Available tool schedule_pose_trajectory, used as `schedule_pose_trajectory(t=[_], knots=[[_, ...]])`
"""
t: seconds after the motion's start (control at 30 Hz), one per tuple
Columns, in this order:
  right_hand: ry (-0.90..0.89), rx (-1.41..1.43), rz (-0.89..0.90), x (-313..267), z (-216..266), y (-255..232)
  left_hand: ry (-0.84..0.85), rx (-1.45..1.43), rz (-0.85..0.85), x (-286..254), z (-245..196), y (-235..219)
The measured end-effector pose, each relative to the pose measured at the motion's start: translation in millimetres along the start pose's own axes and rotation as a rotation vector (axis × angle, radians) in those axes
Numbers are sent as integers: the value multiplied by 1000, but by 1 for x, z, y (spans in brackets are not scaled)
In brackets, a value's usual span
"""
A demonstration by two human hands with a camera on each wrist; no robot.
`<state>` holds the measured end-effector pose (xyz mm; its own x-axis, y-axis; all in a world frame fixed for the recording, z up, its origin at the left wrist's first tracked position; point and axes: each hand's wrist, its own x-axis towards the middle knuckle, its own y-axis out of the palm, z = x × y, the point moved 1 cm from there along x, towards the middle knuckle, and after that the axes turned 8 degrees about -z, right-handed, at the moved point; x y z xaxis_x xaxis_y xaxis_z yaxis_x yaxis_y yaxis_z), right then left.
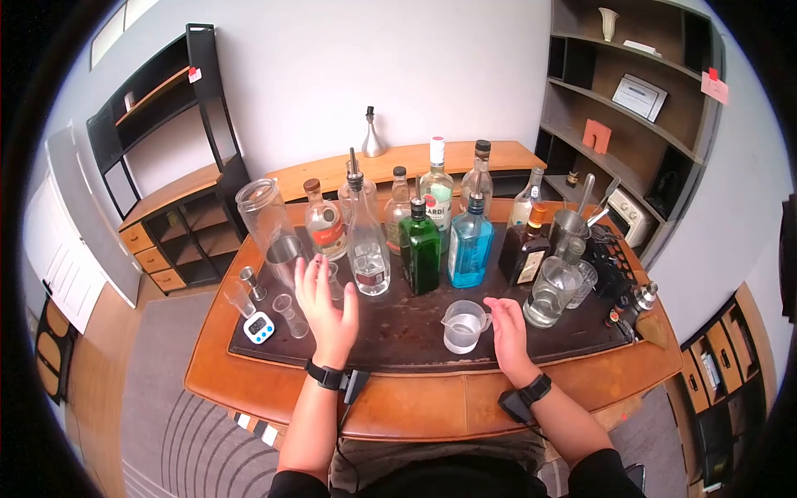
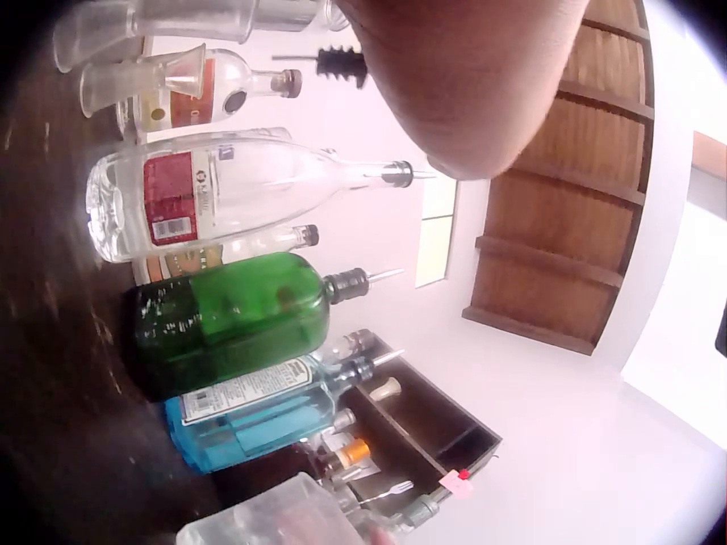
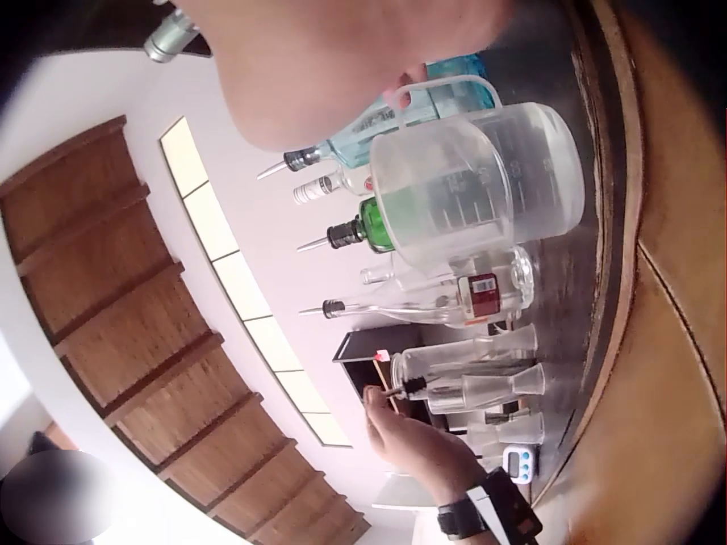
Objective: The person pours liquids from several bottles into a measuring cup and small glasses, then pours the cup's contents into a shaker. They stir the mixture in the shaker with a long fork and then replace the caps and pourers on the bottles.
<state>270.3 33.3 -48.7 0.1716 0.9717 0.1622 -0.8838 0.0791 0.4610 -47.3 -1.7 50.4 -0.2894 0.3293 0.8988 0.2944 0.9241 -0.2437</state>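
Note:
My left hand (image 1: 326,314) is raised behind the mat's front edge, palm inward. Its fingertips pinch a small pour spout, whose black ribbed stopper (image 2: 341,64) and thin metal tube show in the left wrist view; the right wrist view shows the same stopper (image 3: 414,387) at the fingertips. On the dark mat stands a clear measuring jug (image 1: 462,330) with some clear liquid. My right hand (image 1: 511,339) is at its right side, fingers at the handle (image 3: 449,84). Part of that grip is hidden. Behind stand a green bottle (image 1: 420,253) and a blue bottle (image 1: 470,251), both with spouts.
A clear spouted bottle (image 1: 368,253) stands behind, between my hands. Jiggers, small glasses and a white timer (image 1: 258,328) are at the left. A dark brown bottle (image 1: 521,256), a glass decanter (image 1: 550,292) and a metal cup with bar tools are at the right.

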Motion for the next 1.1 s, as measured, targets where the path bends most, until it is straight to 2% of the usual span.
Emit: schedule_pose_trajectory(t=[0.07,0.13,0.17,0.2,0.27,0.3,0.33,0.4,0.47,0.53,0.57,0.67,0.77,0.83,1.1], knots=[[-72,-100,11,-2,5,2,100,-263,65,-1,-8,-5],[-178,-212,48,-8,10,7,184,-373,122,-4,-22,-5],[-286,-271,66,-8,10,10,208,-416,170,-8,-27,-2],[-448,-512,68,-11,16,10,231,-459,219,-14,-32,0],[-654,-735,133,-25,43,27,311,-515,241,-22,-42,4],[-755,-763,149,-29,50,36,307,-548,275,-26,-46,6],[-755,-768,146,-34,56,42,304,-580,307,-30,-48,7],[-860,-797,307,-43,67,56,335,-603,359,-33,-50,9],[-859,-776,371,-49,70,75,366,-625,414,-36,-51,10],[-686,-744,367,-53,63,84,410,-660,427,-38,-52,10],[-687,-747,365,-53,63,88,411,-664,426,-38,-52,10],[-623,-922,355,-51,66,101,396,-686,416,-39,-53,9],[-663,-995,318,-47,66,107,343,-719,392,-40,-55,11],[-909,-1140,369,-48,67,109,373,-709,387,-37,-57,8],[-963,-1067,364,-47,73,101,290,-733,305,-46,-57,13]])
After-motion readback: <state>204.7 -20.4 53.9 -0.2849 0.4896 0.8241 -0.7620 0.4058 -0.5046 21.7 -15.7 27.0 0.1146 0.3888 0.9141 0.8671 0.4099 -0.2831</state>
